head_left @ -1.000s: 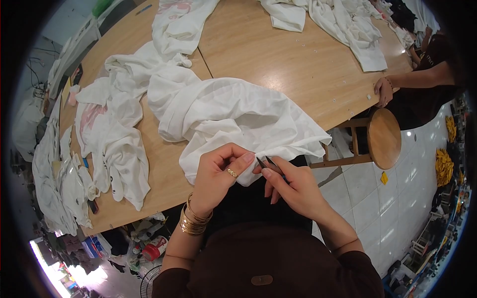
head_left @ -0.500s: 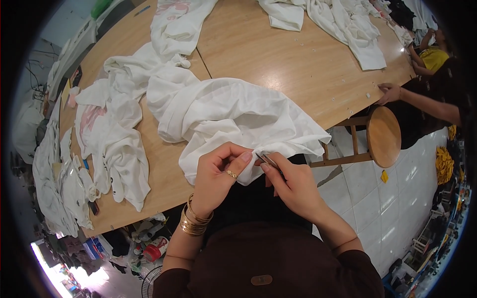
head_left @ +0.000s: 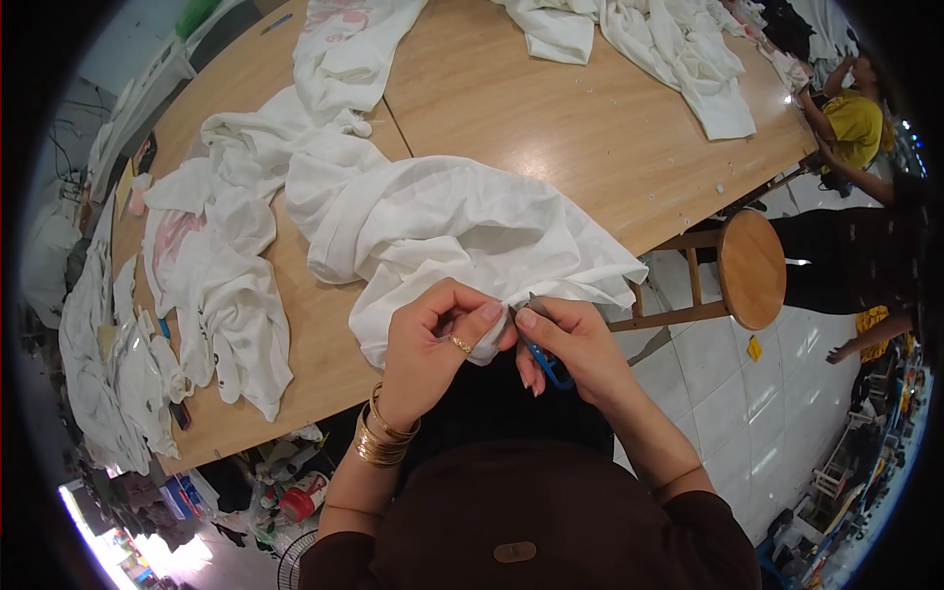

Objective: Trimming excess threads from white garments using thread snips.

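Observation:
A white garment lies bunched across the near edge of the table, part of it hanging toward my lap. With thumb and fingers pinched together, my left hand grips the edge of this cloth. Close beside it, my right hand is closed around thread snips with a blue handle and a dark metal blade. The blade points up past my right thumb, next to the pinched cloth edge. Whatever lies right between my fingertips is too small to make out.
The wooden table carries more white clothes at left and a white pile at the far right. A round wooden stool stands at right. Beyond it are a person in dark clothes and one in yellow.
My right hand has turned the snips, so the blue handle now shows below and the fingers have loosened downward. At right, the person in dark clothes has moved back from the table edge.

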{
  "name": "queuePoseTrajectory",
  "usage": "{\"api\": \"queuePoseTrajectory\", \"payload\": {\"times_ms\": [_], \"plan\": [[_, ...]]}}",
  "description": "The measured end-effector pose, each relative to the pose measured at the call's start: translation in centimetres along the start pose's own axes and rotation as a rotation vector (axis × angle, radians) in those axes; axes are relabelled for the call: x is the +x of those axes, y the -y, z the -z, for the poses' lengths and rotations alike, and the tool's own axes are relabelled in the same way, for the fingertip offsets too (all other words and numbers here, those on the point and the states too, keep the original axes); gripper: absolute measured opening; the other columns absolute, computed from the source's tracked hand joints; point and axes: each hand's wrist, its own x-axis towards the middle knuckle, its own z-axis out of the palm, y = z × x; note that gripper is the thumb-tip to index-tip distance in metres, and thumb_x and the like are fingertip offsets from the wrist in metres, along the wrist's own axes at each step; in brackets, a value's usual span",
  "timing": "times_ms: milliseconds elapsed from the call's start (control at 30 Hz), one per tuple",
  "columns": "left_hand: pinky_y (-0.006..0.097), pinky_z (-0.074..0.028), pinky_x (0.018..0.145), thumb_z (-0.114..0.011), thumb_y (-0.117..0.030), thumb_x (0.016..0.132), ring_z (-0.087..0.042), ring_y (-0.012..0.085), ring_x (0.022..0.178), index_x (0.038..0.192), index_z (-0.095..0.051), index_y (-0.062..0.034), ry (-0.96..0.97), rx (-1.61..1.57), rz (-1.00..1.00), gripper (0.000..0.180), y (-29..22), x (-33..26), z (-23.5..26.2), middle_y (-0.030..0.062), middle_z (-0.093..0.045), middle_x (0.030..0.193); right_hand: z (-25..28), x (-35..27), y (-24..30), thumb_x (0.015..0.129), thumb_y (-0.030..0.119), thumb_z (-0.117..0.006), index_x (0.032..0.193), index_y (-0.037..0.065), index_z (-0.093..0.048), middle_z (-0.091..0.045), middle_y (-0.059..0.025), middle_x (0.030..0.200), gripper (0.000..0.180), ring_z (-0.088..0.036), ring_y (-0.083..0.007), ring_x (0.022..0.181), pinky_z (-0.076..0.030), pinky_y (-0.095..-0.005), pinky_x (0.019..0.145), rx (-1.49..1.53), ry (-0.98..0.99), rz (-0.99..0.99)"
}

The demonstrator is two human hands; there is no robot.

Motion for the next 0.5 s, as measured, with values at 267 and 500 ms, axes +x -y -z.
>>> {"api": "queuePoseTrajectory", "payload": {"times_ms": [267,500], "plan": [[0.023,-0.038,0.057,-0.068,-0.003,0.077,-0.047,0.0098,0.062,0.079,-0.061,0.0008,-0.034,0.329,-0.237,0.007,2.5,-0.2,0.3,0.004,-0.053,0.069,0.4,0.2,-1.8,0.089,0.037,-0.055,0.073,0.002,-0.061,-0.056,-0.0024,0.057,0.04,-0.051,-0.0088,0.04,-0.04,-0.0225,0.034,-0.171,-0.107,0.01],[0.024,-0.042,0.062,-0.064,-0.015,0.086,-0.048,0.0098,0.066,0.084,-0.06,0.0022,0.046,0.508,-0.33,0.017,1.9,-0.6,0.6,0.0027,-0.056,0.071,0.4,-0.2,-2.7,0.088,0.039,-0.057,0.069,0.003,-0.06,-0.052,-0.0004,0.054,0.041,-0.045,-0.0063,0.035,-0.031,-0.0201,0.029,-0.077,-0.109,0.1]]}}
